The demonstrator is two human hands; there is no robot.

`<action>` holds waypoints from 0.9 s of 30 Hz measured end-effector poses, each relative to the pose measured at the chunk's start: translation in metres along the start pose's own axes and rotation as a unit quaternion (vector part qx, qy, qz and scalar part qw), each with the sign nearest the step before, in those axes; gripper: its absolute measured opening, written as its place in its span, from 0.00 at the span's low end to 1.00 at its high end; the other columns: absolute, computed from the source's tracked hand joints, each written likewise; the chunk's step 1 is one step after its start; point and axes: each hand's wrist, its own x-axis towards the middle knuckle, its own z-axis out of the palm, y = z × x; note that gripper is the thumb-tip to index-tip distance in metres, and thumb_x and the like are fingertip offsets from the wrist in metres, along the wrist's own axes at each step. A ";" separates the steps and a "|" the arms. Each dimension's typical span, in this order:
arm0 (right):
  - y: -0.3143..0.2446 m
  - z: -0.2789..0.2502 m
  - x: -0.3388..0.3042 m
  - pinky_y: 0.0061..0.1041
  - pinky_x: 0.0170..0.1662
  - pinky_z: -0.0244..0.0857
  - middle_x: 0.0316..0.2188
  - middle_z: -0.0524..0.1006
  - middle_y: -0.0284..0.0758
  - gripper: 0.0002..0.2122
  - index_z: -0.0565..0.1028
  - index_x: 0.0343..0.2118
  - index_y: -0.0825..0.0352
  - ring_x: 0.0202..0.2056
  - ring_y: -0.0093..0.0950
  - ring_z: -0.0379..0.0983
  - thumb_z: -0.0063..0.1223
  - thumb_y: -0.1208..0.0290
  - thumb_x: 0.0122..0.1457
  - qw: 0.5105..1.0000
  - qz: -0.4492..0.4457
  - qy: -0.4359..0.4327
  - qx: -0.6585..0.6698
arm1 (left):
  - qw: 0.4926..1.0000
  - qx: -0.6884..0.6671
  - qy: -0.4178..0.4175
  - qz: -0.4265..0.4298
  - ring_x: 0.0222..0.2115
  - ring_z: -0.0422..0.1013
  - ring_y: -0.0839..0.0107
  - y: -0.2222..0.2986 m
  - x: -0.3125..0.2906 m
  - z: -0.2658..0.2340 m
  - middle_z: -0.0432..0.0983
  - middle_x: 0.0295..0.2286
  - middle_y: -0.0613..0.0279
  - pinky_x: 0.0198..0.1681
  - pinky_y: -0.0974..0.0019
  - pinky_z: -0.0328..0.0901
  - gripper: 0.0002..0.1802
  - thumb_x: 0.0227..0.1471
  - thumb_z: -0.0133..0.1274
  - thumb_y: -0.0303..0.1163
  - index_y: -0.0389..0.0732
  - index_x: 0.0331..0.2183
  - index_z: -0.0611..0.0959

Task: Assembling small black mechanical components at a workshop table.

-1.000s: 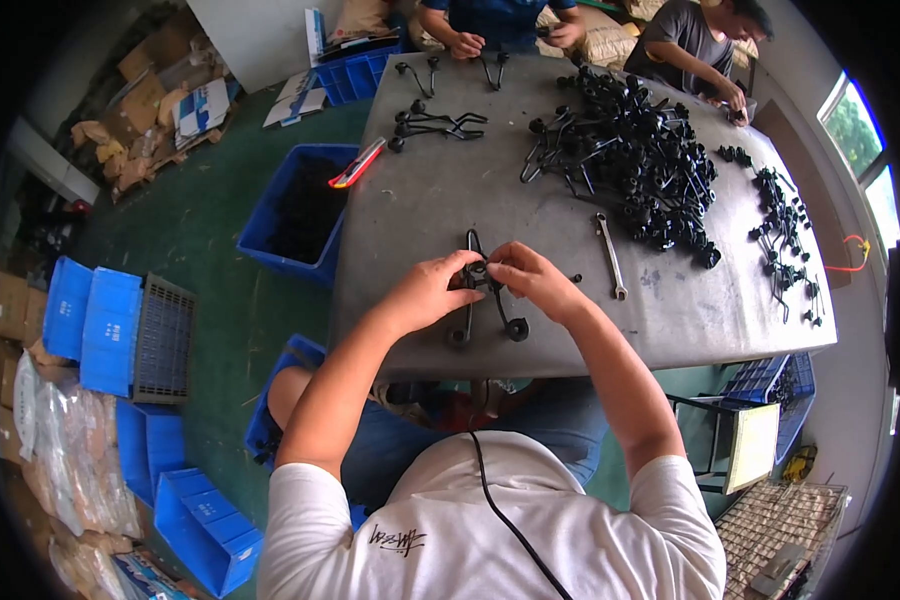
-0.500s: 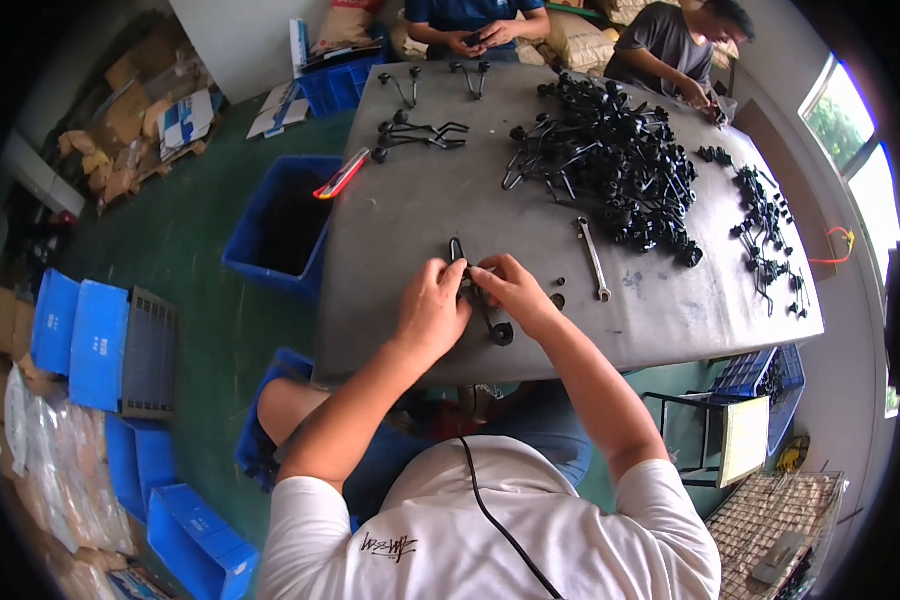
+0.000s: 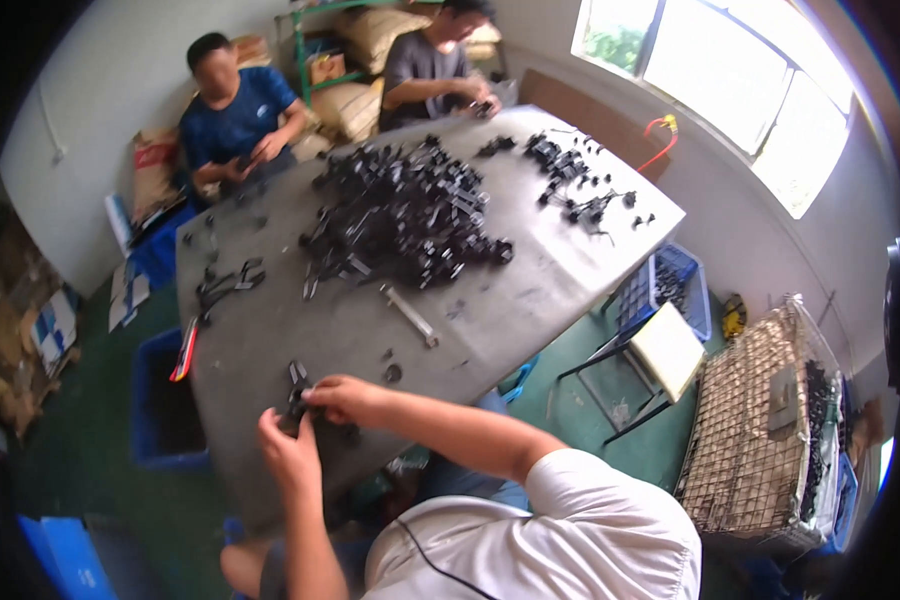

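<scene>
Item: small black metal part (image 3: 295,400), lying at near edge of grey desk (image 3: 530,290), toward left corner. Left hand (image 3: 288,452) closing on its lower end; right hand (image 3: 345,398) pinching its top w/ fingers curled. Advice: keeping both grips firm, pieces lined up, part braced on desk. Also: big black parts pile (image 3: 400,215) filling desk centre; silver tool (image 3: 408,314) lying beside it. Room: blue crate (image 3: 165,410) sitting off left edge; two other people working at far edge.
</scene>
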 end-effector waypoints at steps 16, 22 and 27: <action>-0.015 -0.078 -0.094 0.40 0.42 0.67 0.38 0.73 0.40 0.17 0.73 0.42 0.66 0.41 0.42 0.73 0.64 0.62 0.54 0.559 -0.244 0.396 -0.686 | 1.000 0.011 -0.017 0.019 0.32 0.79 0.49 0.001 0.007 0.021 0.82 0.30 0.51 0.36 0.50 0.71 0.18 0.48 0.65 0.35 0.39 0.38 0.76; -0.012 -0.073 -0.084 0.38 0.45 0.69 0.40 0.73 0.43 0.13 0.74 0.45 0.68 0.42 0.43 0.73 0.56 0.72 0.57 0.592 -0.266 0.307 -0.696 | 0.998 -0.050 -0.003 0.024 0.26 0.79 0.50 0.009 0.009 0.028 0.82 0.26 0.53 0.30 0.52 0.71 0.16 0.47 0.67 0.34 0.39 0.35 0.78; -0.016 -0.051 -0.075 0.40 0.47 0.70 0.39 0.75 0.45 0.15 0.76 0.47 0.65 0.42 0.47 0.74 0.48 0.81 0.57 0.726 -0.297 0.145 -0.603 | 0.992 -0.121 -0.015 -0.022 0.28 0.79 0.52 0.006 0.009 0.023 0.82 0.28 0.52 0.31 0.55 0.71 0.17 0.50 0.66 0.35 0.37 0.36 0.77</action>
